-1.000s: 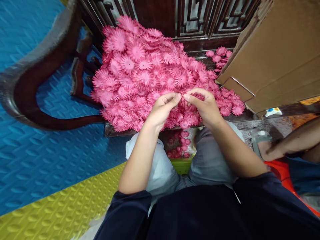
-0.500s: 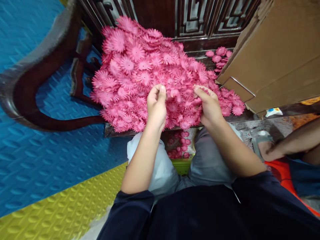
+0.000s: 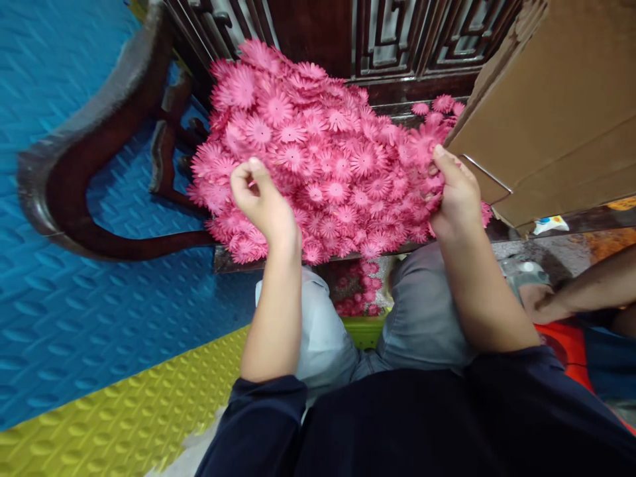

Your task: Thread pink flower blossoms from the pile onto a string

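1. The flowers point(image 3: 328, 165), flat pink paper blooms, lie heaped on a dark wooden seat point(image 3: 278, 260) straight ahead of the person, with the heap's long axis running left to right between the two hands.
2. The left hand point(image 3: 261, 202) is lifted over the heap's left front, fingers point(image 3: 243, 179) curled into a pinch; something pink shows at the tips, but I cannot tell if it is gripped.
3. The right hand point(image 3: 454, 195) is at the heap's right edge, fingers point(image 3: 442, 159) closed around a bunch of flowers beside the cardboard box point(image 3: 546, 112).
4. The hands are well apart, and the bulk of the heap lies inward from both: right of the left hand, left of the right.
5. More blooms lie below the seat, between the knees point(image 3: 355, 295).
6. Another person's arm point(image 3: 581, 298) reaches in low on the right, clear of the heap.
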The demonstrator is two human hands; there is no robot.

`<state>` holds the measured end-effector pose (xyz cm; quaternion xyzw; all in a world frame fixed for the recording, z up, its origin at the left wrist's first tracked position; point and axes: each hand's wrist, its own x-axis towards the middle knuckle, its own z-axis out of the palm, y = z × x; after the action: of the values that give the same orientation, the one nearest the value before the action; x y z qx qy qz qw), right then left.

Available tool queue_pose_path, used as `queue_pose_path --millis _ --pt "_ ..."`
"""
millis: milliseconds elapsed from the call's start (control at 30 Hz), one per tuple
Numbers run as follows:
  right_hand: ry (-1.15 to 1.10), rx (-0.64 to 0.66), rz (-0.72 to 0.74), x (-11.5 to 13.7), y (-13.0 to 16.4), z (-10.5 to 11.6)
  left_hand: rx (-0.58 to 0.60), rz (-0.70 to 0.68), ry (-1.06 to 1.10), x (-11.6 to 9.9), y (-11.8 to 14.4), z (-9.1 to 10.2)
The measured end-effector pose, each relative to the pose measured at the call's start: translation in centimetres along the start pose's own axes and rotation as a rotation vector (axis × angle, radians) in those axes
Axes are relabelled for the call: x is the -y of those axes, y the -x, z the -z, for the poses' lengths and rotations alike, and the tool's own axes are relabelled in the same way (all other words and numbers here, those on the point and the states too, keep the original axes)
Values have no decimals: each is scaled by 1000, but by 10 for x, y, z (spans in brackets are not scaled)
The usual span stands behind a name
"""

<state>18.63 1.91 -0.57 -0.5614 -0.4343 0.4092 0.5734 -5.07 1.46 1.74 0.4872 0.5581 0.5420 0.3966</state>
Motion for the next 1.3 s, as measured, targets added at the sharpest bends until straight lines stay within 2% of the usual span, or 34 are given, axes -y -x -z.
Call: queue_pose_path --millis 133,200,333,400,467,600,667,733,800,933,1033,1167,1233,1300 --pt "128 247 49 -6 0 2 1 -31 -34 6 3 -2" --pt "102 261 20 -9 1 1 -22 -55 -51 14 4 -8" --pt "30 221 -34 -5 2 -3 -173 -130 -112 26 5 -23" --pt "15 207 -43 -1 5 -6 -185 -157 -134 27 7 -29" --pt "-10 223 -64 2 9 -10 -97 -164 -121 24 12 -35" --pt "-65 325 -130 9 18 -18 227 -99 3 19 24 -46" --pt "-65 355 -139 12 21 -21 290 -77 47 18 28 -49" --pt "-53 368 -144 14 23 -23 262 -75 59 18 28 -50" --pt "-35 362 -143 14 23 -24 181 -66 62 20 24 -47" --pt "-6 336 -111 11 22 -24 -135 -39 15 31 5 -33" --pt "-3 345 -108 9 20 -23 -259 -61 -31 37 -3 -24" --pt "-25 344 -148 9 20 -24 -259 -146 -90 28 9 -28" --pt "-44 337 -178 9 22 -26 -211 -201 -116 20 20 -36" --pt "-76 335 -196 9 24 -29 -107 -249 -157 15 30 -44"
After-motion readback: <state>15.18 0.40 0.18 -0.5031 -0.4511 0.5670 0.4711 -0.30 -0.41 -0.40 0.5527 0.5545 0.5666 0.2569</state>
